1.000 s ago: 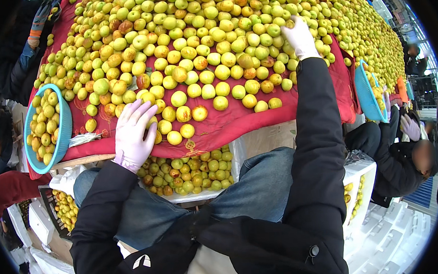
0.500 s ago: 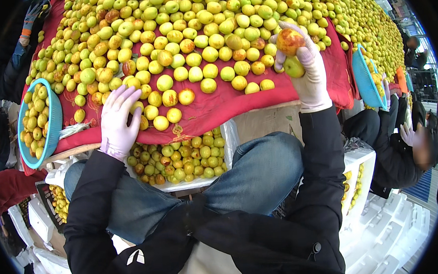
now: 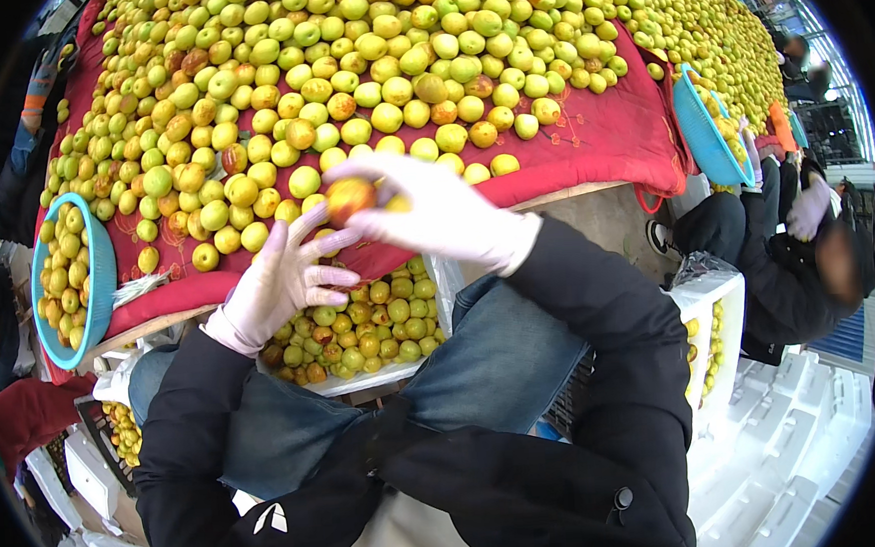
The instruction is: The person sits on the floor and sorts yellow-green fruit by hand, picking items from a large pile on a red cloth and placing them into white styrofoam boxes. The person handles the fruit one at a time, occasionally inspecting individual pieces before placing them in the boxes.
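White fruit box [image 3: 374,379] partly behind left hand [image 3: 276,283], blue basket [image 3: 104,266] farther left

The outer garment is a black, long-sleeved jacket [image 3: 531,488] with a white marking [image 3: 269,517] and a round dark button [image 3: 624,499]. A pale top [image 3: 413,536], blue jeans [image 3: 502,340] and pale lilac gloves [image 3: 268,292] are also worn.

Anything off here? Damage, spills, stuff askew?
The jujube in the right hand is mottled red-brown, unlike the mostly yellow-green pile on the red cloth; damage or ripening, I can't tell. The blue basket at far left looks tipped, though fisheye bending may exaggerate it. Nothing looks spilled.
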